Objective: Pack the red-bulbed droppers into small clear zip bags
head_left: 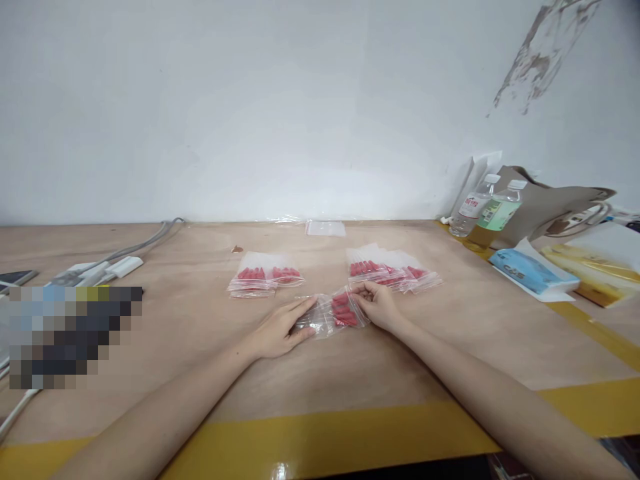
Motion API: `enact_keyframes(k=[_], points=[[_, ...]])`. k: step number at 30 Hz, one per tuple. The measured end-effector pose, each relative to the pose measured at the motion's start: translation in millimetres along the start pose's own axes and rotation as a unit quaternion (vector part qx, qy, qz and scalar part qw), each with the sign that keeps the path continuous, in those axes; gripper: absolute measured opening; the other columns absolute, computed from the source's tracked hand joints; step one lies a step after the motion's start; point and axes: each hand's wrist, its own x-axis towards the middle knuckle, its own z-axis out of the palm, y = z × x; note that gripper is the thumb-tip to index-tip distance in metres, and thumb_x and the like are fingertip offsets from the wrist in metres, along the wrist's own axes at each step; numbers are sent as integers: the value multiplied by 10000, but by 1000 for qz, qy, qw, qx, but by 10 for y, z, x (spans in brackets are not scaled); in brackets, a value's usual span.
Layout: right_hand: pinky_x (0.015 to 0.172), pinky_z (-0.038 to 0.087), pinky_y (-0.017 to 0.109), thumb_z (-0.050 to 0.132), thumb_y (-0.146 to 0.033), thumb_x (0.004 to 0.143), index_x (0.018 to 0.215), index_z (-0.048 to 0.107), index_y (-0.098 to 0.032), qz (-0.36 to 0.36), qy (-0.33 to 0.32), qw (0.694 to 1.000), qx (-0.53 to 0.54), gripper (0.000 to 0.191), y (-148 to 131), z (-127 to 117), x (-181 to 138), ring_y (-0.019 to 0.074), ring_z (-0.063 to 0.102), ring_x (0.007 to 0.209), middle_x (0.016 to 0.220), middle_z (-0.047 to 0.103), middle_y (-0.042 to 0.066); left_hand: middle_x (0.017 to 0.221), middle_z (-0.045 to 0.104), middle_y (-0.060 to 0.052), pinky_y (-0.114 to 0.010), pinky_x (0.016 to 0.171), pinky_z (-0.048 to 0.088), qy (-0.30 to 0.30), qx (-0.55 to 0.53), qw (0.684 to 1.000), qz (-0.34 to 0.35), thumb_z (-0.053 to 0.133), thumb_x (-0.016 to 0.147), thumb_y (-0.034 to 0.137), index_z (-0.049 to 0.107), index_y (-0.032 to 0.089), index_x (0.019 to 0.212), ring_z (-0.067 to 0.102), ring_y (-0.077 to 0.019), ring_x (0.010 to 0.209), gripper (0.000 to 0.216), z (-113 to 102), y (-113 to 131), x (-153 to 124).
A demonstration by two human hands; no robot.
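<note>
A clear zip-lock bag (pixel 320 320) lies flat on the table in front of me, with several red tapered pieces (pixel 343 310) gathered in its right part. My left hand (pixel 280 331) rests on the bag's left end, fingers stretched out and thumb apart. At the opposite edge, my right hand (pixel 377 303) pinches the bag between thumb and fingers. Behind it, to the left, is a stack of filled bags (pixel 253 283) with similar red pieces. Another fanned-out pile of filled bags (pixel 393 270) lies just beyond my right hand.
Flat plastic bags (pixel 326 229) lie against the wall. Two bottles (pixel 493 213), a blue tissue pack (pixel 533 270) and a grey bag (pixel 545 200) stand at the right. Cables (pixel 135 250) and white plugs (pixel 123 267) occupy the left. Yellow tape (pixel 300 437) lines the front edge.
</note>
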Motion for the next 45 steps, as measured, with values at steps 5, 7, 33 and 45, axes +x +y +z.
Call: enact_keyframes(k=[5, 7, 33, 45], points=[[668, 486, 293, 502, -240, 760, 837, 657, -194, -51, -55, 995, -69, 179, 20, -17, -6, 168, 610, 720, 803, 677, 26, 1375, 355, -79, -381, 1002, 347, 4, 0, 1000, 4, 451, 878, 352, 231, 220, 1381, 379, -220, 1227, 565, -2, 1, -1], [734, 480, 313, 483, -238, 781, 867, 664, -189, -70, -103, 990, -68, 207, -43, -73, -4, 181, 607, 803, 862, 676, 33, 1376, 355, -75, -374, 1002, 349, 4, -1, 1000, 8, 451, 878, 350, 221, 222, 1384, 382, -215, 1226, 570, -1, 3, -4], [421, 368, 199, 720, -337, 571, 705, 562, -173, 135, -102, 966, 198, 263, -114, -234, 24, 58, 454, 409, 520, 548, -62, 1270, 447, -105, -574, 969, 203, 44, 298, 950, -76, 425, 874, 344, 499, 246, 1186, 343, -309, 1197, 336, -254, -231, 513], [612, 513, 297, 638, -272, 653, 834, 580, -170, 115, -100, 973, 175, 215, -146, 14, 79, 141, 611, 625, 682, 634, 16, 1200, 514, -104, -629, 961, 155, 90, 305, 942, -104, 446, 803, 219, 562, 209, 1064, 400, -325, 1148, 287, -280, -333, 250]])
